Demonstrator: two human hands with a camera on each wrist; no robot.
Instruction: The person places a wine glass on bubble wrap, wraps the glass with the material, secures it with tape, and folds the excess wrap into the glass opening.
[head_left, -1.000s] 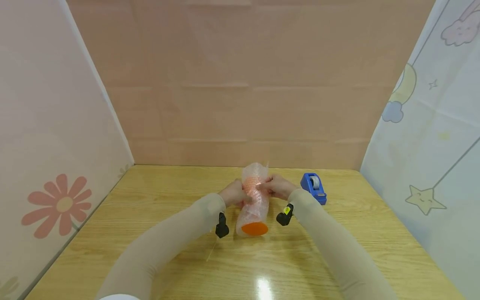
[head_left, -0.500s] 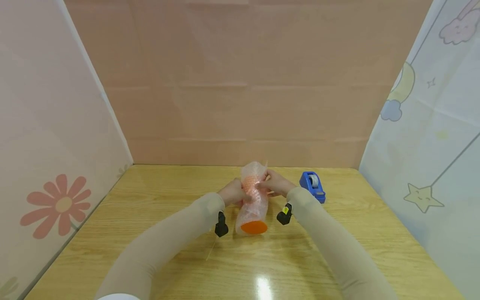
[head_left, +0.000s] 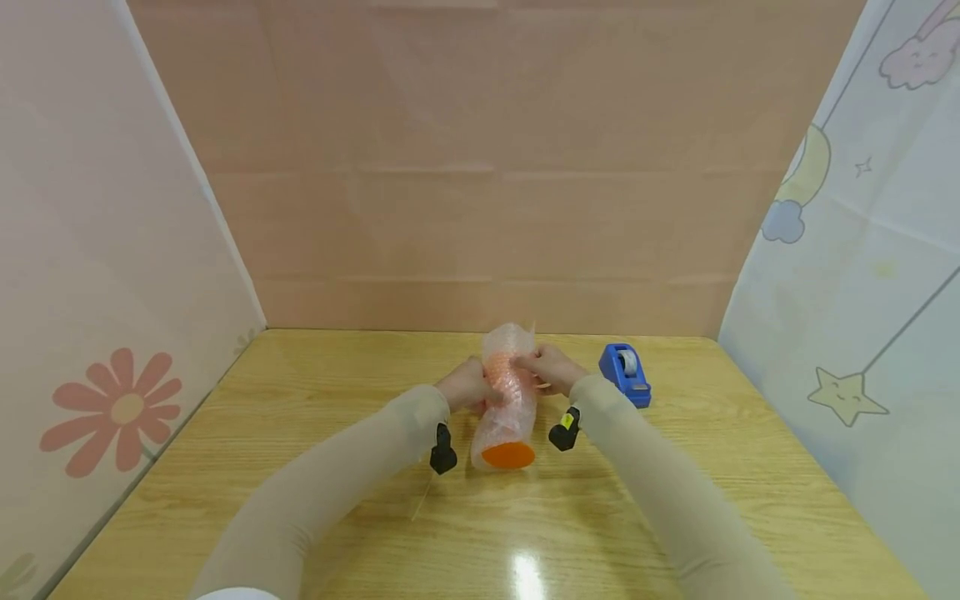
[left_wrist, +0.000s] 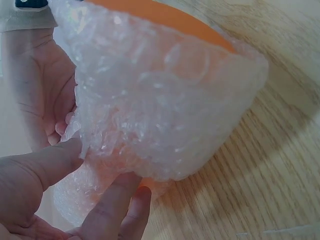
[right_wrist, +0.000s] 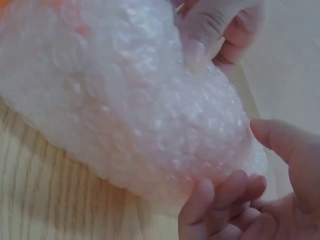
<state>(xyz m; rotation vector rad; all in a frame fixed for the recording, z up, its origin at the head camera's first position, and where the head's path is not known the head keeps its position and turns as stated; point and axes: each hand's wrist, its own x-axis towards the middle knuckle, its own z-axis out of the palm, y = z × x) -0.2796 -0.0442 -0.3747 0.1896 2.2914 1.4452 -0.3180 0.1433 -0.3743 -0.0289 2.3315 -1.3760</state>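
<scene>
An orange object wrapped in bubble wrap [head_left: 508,421] lies on the table in the head view, its flat orange end towards me. The middle is narrower than the near end, and the wrap hides most of its form. My left hand [head_left: 465,385] grips the narrow middle from the left. In the left wrist view, the left thumb [left_wrist: 55,159] and fingers lie on the bubble wrap [left_wrist: 150,100]. On the other side my right hand [head_left: 557,369] holds the wrapped object, thumb on top. Its curled fingers [right_wrist: 220,202] touch the wrap's lower edge in the right wrist view.
A blue tape dispenser [head_left: 626,375] with a roll of clear tape stands right of the right hand. The wooden table [head_left: 352,517] meets a brown back panel [head_left: 465,208]. Patterned side walls rise left and right. A thin pale strip [head_left: 422,500] lies near the left wrist.
My right hand's fingers have shifted a little on the wrap, its thumb now lying flatter across the top. The left hand and the wrapped object stay nearly in place.
</scene>
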